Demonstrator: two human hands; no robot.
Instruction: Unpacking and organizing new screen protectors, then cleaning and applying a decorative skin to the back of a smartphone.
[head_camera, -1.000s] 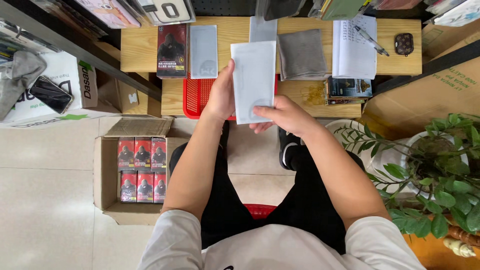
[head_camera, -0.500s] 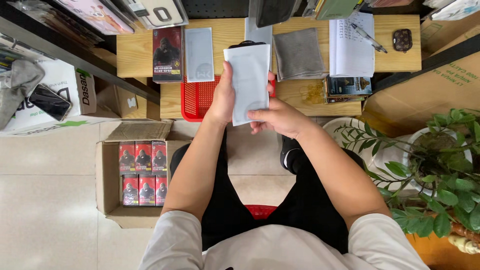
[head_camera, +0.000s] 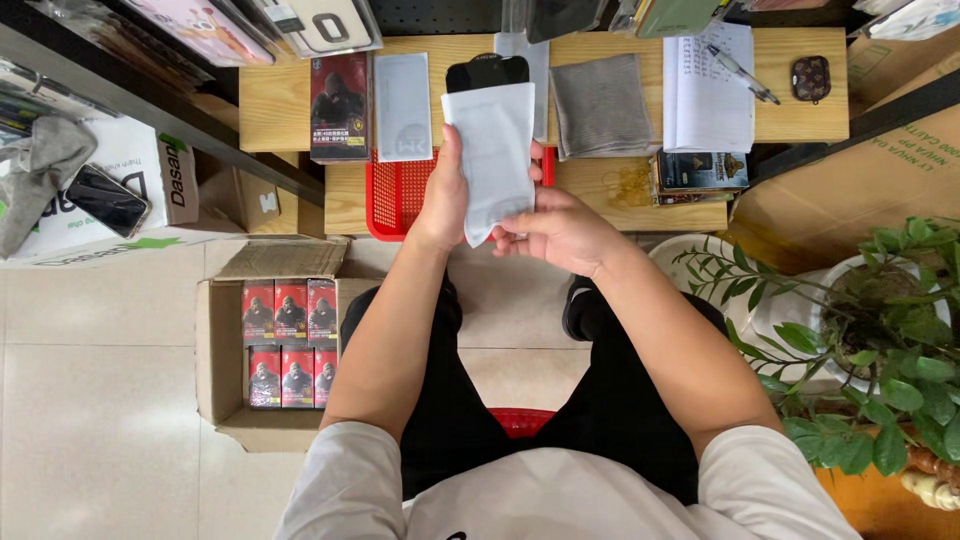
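Observation:
I hold a white foam sleeve upright in front of me, over the edge of a low wooden table. A black glass screen protector sticks out of the sleeve's top. My left hand grips the sleeve's left edge with the thumb on its face. My right hand pinches the sleeve's lower right corner from below.
On the table lie a red and black box, a white sleeve, a grey cloth, a paper pad with a pen. A red basket sits below. A carton of red boxes stands left, a potted plant right.
The black screen protector has slid up out of the top of the white sleeve, which earlier covered it fully. My right hand has shifted to the sleeve's lower corner.

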